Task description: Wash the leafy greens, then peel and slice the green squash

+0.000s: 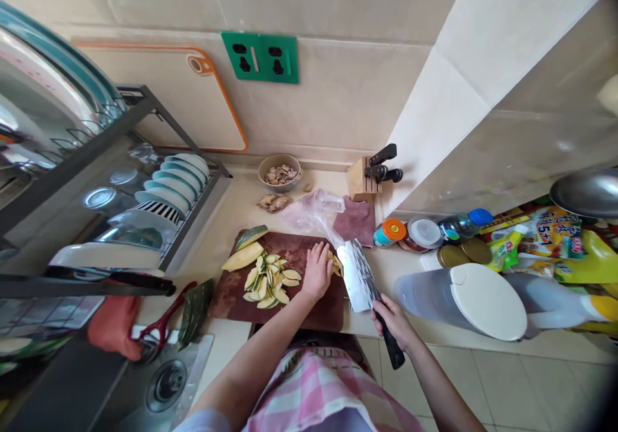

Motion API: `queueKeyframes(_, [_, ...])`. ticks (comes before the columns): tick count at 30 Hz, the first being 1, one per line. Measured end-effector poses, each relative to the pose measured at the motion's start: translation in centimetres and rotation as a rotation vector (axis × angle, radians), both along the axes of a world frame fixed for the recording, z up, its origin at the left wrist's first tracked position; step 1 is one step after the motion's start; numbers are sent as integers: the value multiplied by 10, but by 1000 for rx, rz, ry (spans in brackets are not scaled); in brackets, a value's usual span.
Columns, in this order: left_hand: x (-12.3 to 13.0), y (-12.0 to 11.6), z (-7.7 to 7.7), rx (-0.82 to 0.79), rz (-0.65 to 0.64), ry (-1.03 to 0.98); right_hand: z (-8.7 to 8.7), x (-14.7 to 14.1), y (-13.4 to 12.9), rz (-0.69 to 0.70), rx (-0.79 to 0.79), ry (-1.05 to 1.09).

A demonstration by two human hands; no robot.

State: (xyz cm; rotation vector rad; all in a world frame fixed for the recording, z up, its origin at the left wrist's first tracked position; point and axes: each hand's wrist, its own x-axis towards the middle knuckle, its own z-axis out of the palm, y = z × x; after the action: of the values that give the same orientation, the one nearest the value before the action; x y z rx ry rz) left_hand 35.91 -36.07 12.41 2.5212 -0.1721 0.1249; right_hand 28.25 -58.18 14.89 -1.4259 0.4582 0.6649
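My right hand (393,319) is closed around the black handle of a cleaver (356,274), whose broad blade is tilted at the right edge of the brown cutting board (294,316). My left hand (317,272) lies on the board with its fingers stretched out, beside a few pale slices (335,263) close to the blade. Left of that hand, a loose pile of sliced zucchini (270,281) spreads over the board. Two larger zucchini pieces (244,256) rest at the board's upper left. What lies under my left palm is hidden.
Behind the board are a bowl of sliced food (279,173), ginger (273,203), a plastic bag (313,210) and a knife block (362,178). Jars (390,232) and a large container (463,300) stand right. A dish rack (193,226) and sink (140,387) are left, with red scissors (164,319).
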Motion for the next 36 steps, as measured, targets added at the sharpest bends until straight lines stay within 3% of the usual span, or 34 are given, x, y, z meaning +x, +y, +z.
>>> queueKeyframes(6, [-4, -10, 3, 53, 16, -41, 1, 3, 37, 49, 13, -16])
queueKeyframes(12, [-5, -16, 4, -58, 154, -91, 6, -6, 83, 32, 23, -37])
queueKeyframes(15, [-14, -24, 9, -131, 289, -140, 9, -14, 82, 96, 21, -75])
queueKeyframes(19, [-48, -41, 25, -192, 443, -242, 12, -31, 52, 269, -6, -141])
queueKeyframes(23, [-109, -52, 45, -209, 679, -356, 23, -55, 26, 534, -14, -175])
queueKeyframes(27, [-196, -49, 49, -168, 993, -440, 35, -93, 29, 874, -6, -186])
queueKeyframes(32, [-326, -63, 28, -105, 1411, -422, 30, -173, 39, 1273, 38, -140])
queueKeyframes(36, [-443, -92, -3, -92, 1622, -331, 6, -268, 29, 1462, 38, -31])
